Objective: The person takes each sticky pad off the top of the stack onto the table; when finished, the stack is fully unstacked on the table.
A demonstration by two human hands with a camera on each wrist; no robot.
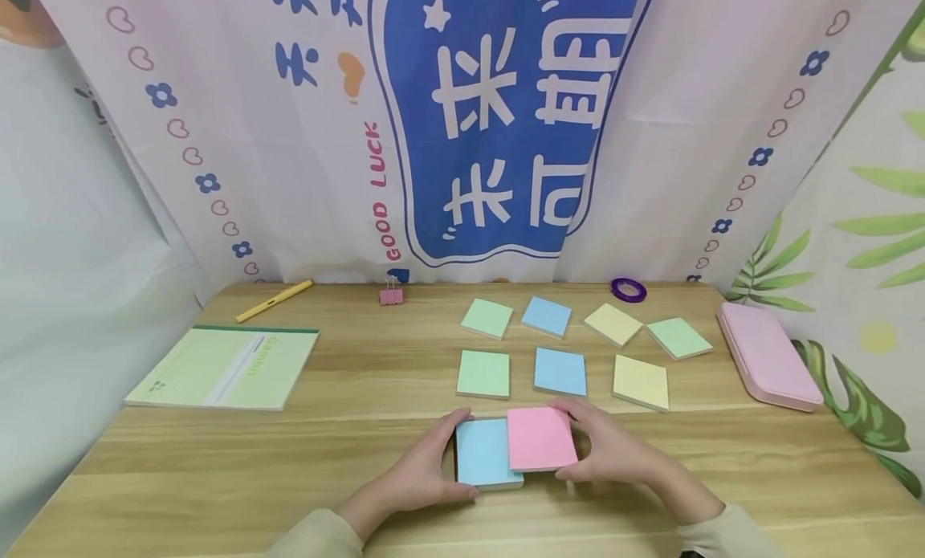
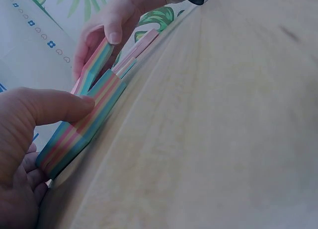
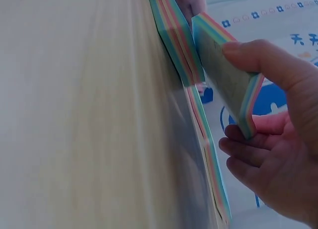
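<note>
My left hand point(image 1: 421, 471) grips a stack of sticky note pads point(image 1: 480, 455) with a light blue top, thumb at the near side and fingers at the far side. Striped edges of the stack show in the left wrist view, low against the table. A pink-topped sticky note pad point(image 1: 542, 439) is pinched by my right hand point(image 1: 617, 450) between thumb and fingers. This pad overlaps the right part of the blue top in the head view. The right wrist view shows it tilted, its grey-looking underside point(image 3: 223, 70) lifted off the table beside the stack.
Beyond the hands lie several separate pads: green point(image 1: 483, 374), blue point(image 1: 560, 372) and yellow point(image 1: 640, 382) ones among them. A notebook point(image 1: 224, 368) and yellow pen point(image 1: 275, 301) lie left. Behind are a pink binder clip point(image 1: 391, 295) and purple tape roll point(image 1: 628, 281); right, a pink case point(image 1: 768, 355).
</note>
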